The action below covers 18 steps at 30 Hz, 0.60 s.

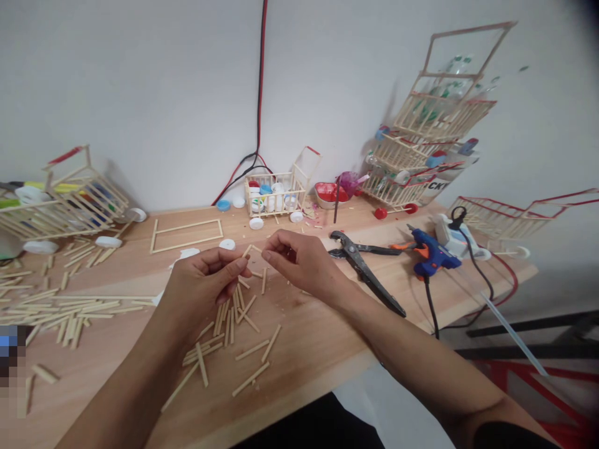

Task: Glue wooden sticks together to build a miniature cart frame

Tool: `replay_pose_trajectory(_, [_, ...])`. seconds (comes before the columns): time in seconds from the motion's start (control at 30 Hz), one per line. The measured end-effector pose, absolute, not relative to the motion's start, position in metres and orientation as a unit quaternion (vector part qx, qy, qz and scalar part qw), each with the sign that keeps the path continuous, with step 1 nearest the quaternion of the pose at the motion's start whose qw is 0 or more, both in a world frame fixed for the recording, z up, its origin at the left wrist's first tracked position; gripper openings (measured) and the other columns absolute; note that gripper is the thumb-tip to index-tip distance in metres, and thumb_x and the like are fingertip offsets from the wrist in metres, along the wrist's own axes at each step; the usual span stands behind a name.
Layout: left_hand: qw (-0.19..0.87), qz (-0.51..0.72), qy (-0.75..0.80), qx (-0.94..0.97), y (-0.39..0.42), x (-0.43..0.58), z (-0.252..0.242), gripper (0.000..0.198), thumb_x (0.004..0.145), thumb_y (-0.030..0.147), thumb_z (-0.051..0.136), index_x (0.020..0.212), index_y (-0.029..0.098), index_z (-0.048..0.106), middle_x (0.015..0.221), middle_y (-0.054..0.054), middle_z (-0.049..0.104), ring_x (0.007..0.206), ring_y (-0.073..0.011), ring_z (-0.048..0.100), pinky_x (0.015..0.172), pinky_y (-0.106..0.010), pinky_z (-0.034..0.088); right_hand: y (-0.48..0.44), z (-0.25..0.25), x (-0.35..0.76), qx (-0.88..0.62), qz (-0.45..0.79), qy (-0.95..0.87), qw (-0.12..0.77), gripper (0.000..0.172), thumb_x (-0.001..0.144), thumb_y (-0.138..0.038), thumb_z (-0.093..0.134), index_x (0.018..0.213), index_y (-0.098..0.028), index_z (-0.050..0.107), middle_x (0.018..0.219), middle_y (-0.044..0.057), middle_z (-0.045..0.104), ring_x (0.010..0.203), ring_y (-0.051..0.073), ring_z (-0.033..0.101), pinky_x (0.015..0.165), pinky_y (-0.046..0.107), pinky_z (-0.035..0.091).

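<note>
Item: one short wooden stick, pale, held above the wooden table just in front of the rectangular stick frame. The left hand pinched one end between thumb and fingertips; the right hand, fingers curled and drawn together, met the other end. Whether the right fingertips actually gripped the stick could not be told. The two hands were nearly touching.

Below the hands: a scatter of loose cut sticks lying flat on the table at mixed angles. Left of the frame: a larger pile of longer sticks, and beyond it a stick-built basket tipped on its side.

Right of the frame, against the wall: a small stick cart filled with bottle caps, upright; a few white caps lay loose on the table around it. Further right of the frame: black pliers, jaws toward the cart; a blue glue gun beside them, its cord trailing off the table edge; a stack of stick carts leaning at the wall. A red and black cable hung down the wall behind the small cart.
</note>
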State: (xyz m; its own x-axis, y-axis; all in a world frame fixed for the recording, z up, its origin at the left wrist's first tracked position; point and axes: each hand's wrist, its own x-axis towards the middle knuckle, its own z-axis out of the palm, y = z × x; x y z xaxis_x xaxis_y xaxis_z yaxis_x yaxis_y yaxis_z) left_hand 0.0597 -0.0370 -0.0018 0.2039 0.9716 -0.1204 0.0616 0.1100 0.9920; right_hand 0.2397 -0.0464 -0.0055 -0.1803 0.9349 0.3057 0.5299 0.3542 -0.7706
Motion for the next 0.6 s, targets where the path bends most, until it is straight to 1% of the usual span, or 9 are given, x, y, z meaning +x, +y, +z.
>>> replay_pose_trajectory(0.13, [0.562,0.402,0.483,0.538,-0.0364,0.0591,-0.0032,0.016,0.068,0.030,0.073,0.070,0.015,0.067,0.052,0.002,0.058,0.040,-0.0051,0.039,0.036,-0.017,0.024,-0.0461,-0.0058,0.2395,-0.508,0.255,-0.725,0.390,0.011,0.083,-0.026,0.055,0.080,-0.016,0.059,0.066,-0.003,0.057,0.057,0.007,0.043,0.056,0.020,0.032])
replay_pose_trajectory(0.33, [0.553,0.393,0.481,0.556,-0.0362,0.0575,-0.0050,0.017,0.072,0.031,0.070,0.069,0.015,0.067,0.045,0.003,0.051,0.039,-0.0053,0.038,0.036,-0.016,0.023,-0.0458,-0.0060,0.2393,-0.506,0.253,-0.724,0.394,0.011,0.083,-0.025,0.055,0.080,-0.016,0.060,0.067,-0.003,0.057,0.056,0.007,0.043,0.056,0.020,0.032])
replay_pose_trajectory(0.6, [0.551,0.393,0.483,0.555,-0.0357,0.0567,-0.0059,0.016,0.071,0.031,0.070,0.069,0.015,0.068,0.046,0.003,0.052,0.040,-0.0058,0.039,0.037,-0.016,0.024,-0.0457,-0.0083,0.2380,-0.505,0.256,-0.721,0.399,0.011,0.084,-0.026,0.056,0.080,-0.016,0.059,0.067,-0.003,0.058,0.057,0.007,0.044,0.057,0.020,0.033])
